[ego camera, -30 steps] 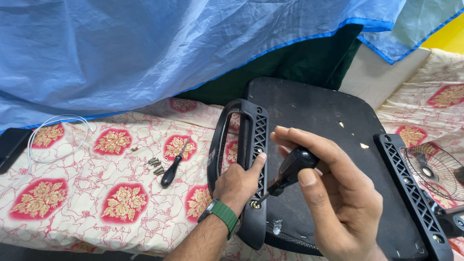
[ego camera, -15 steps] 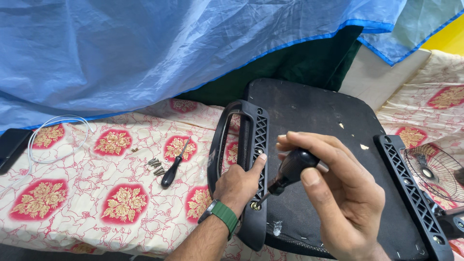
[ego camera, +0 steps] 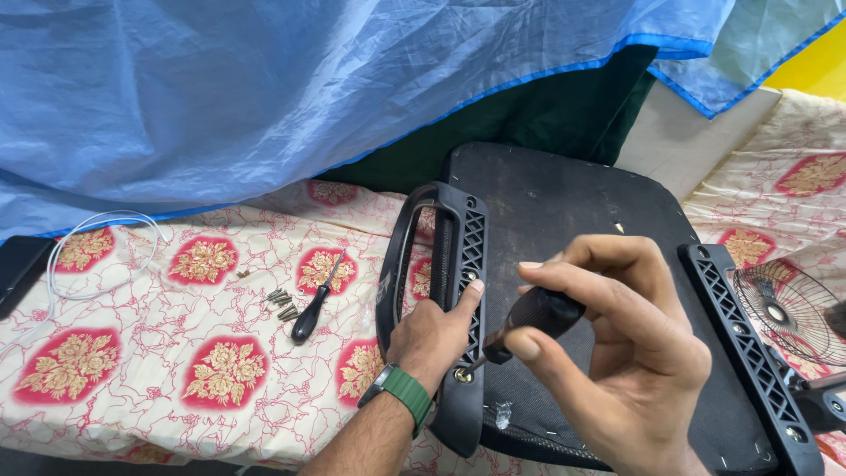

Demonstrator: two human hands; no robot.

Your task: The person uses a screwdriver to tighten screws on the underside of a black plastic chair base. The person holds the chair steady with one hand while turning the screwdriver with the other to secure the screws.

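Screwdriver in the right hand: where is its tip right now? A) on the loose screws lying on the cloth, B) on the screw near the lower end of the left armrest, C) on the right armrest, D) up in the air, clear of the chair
B: the right hand angles the screwdriver down to the brass screw in the armrest that the left hand grips.

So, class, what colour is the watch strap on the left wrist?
Green watch strap, clearest in the head view.
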